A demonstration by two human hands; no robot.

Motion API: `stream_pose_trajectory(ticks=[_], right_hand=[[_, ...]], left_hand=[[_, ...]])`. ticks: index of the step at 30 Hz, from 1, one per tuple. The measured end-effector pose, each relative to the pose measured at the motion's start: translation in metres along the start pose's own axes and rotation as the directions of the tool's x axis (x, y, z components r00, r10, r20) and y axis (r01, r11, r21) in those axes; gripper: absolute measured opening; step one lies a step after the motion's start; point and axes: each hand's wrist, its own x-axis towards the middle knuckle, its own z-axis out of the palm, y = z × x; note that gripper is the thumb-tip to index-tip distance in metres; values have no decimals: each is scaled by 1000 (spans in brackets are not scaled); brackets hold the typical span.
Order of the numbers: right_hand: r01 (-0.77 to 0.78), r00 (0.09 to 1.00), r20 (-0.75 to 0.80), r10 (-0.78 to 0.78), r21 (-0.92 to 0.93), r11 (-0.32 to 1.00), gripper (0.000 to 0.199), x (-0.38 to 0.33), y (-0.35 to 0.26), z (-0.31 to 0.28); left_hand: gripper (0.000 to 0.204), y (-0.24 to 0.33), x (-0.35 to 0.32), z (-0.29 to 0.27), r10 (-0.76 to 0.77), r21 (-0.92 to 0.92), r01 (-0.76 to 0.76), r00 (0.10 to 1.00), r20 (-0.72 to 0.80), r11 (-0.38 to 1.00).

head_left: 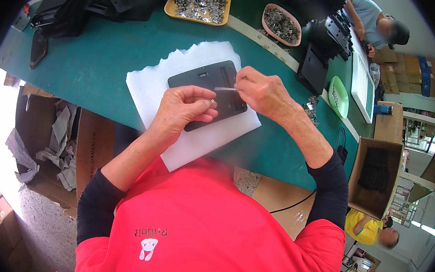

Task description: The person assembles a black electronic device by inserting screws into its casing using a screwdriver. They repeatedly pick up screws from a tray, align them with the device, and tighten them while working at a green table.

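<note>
A flat black plastic panel (pixel 197 78) with a small rectangular slot lies on a white foam sheet (pixel 147 87) in front of me. Above the panel's near part, my left hand (pixel 179 108) pinches a small shiny metal piece (pixel 213 102) between thumb and forefinger. My right hand (pixel 267 95) is closed on a thin silvery stick-like tool (pixel 225 89), whose free end points left over the panel. That tip is close to the left fingertips, apparently apart from the metal piece. The tool's other end is hidden in my right fingers.
On the green table (pixel 107 40) stand a yellow tray (pixel 227 9), a pink tray (pixel 265 16) and a green tray (pixel 343 107), all with small metal parts. Black panels (pixel 315 67) are piled at both sides. Cardboard boxes (pixel 88 151) flank me; two other people are at the right.
</note>
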Motion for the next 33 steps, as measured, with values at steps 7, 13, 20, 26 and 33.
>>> stream_pose_trajectory(ticks=[7,13,20,26,33], right_hand=[[-660,716,279,640,567,492,14,2,3,4],[-717,591,353,725,643,271,16,-3,-5,11],[-658,621,140,771,629,415,15,-6,-19,22],[-629,618,122,776,669,396,16,-13,-17,28],[-488,691,-188,698,590,643,21,-8,-27,19]], left_hand=[[20,0,1,1,31,-18,-31,999,-11,999],[19,4,3,7,49,-16,-49,999,-21,999],[18,11,7,15,72,-4,-72,997,-24,997],[13,18,23,17,197,253,-179,979,-46,951],[12,14,35,25,379,328,-334,922,-82,884]])
